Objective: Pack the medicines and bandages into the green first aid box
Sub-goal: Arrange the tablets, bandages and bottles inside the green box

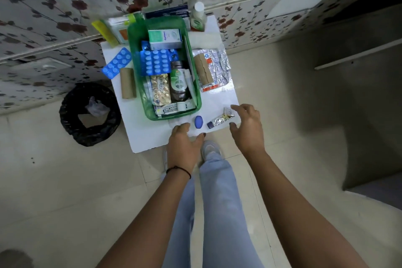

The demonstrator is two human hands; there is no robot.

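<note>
The green first aid box (195, 85) stands on a small white table (148, 135), holding a blue tablet strip (155, 62), a white-green carton (164, 39), a gold blister strip (160, 89) and a dark bottle (178, 85). My left hand (185, 143) hovers open at the table's front edge, just below the box. My right hand (248, 126) is open, fingers spread beside a crumpled silver tube (221, 118). A small blue oval container (198, 122) lies between my hands.
Left of the box lie another blue strip (117, 63) and a brown roll (128, 82); to the right, a brown roll (202, 70) and silver foil strips (219, 65). A clear bottle (198, 18) stands behind. A black-lined bin (90, 113) sits on the floor at left.
</note>
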